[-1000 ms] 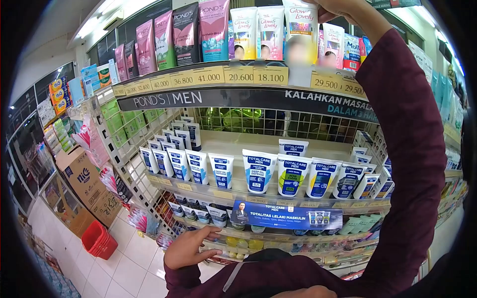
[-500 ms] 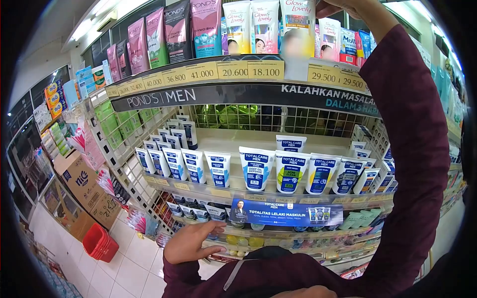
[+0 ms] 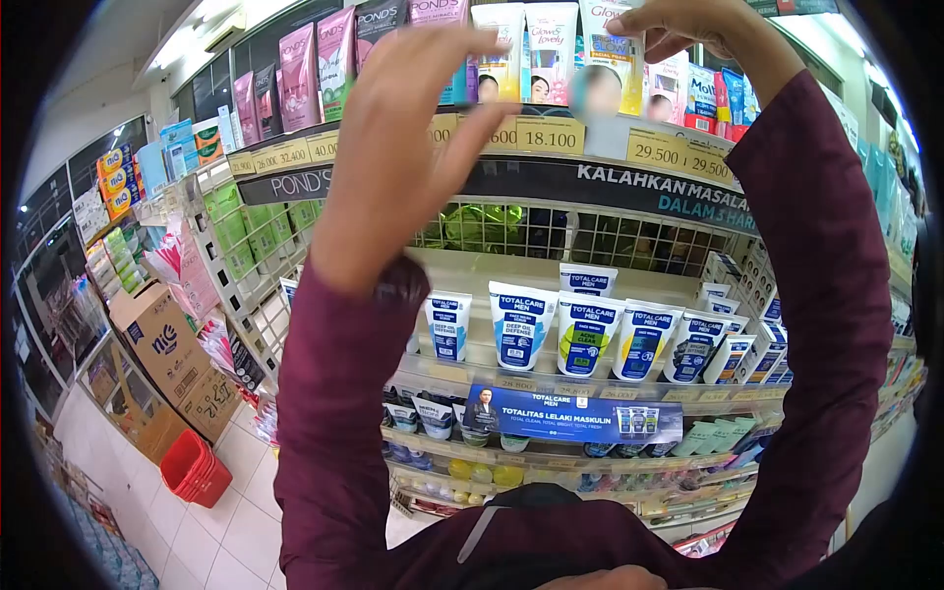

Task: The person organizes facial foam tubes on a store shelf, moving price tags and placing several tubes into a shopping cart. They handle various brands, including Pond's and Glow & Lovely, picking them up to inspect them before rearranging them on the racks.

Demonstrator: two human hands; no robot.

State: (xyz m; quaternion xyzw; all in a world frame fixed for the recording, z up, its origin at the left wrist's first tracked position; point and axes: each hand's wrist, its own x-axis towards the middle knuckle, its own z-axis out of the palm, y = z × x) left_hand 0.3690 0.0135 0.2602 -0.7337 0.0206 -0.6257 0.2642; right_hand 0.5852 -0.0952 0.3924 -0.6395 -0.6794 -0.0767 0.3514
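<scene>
My right hand [image 3: 678,31] is up at the top shelf, its fingers closed at the upper right edge of a white and yellow Glow & Lovely facial foam tube [image 3: 612,61]. The tube's lower end overlaps the price strip [image 3: 551,133]. My left hand [image 3: 403,147] is raised before the same strip, slightly blurred, with thumb and fingers apart and nothing in them. It hides part of the Pond's tubes. Other white Glow & Lovely tubes [image 3: 549,49] stand left of the held one, and pink Pond's tubes [image 3: 298,79] stand farther left.
Below, a shelf holds several Total Care Men face wash tubes [image 3: 521,324] behind a blue promotional strip [image 3: 575,415]. A wire rack side [image 3: 231,246] rises at left. On the floor are red baskets [image 3: 197,470] and a cardboard box [image 3: 172,354].
My left hand has risen from beside the lower shelf to the top shelf's front. My right hand sits slightly lower against the facial foam tube. The view has shifted a little.
</scene>
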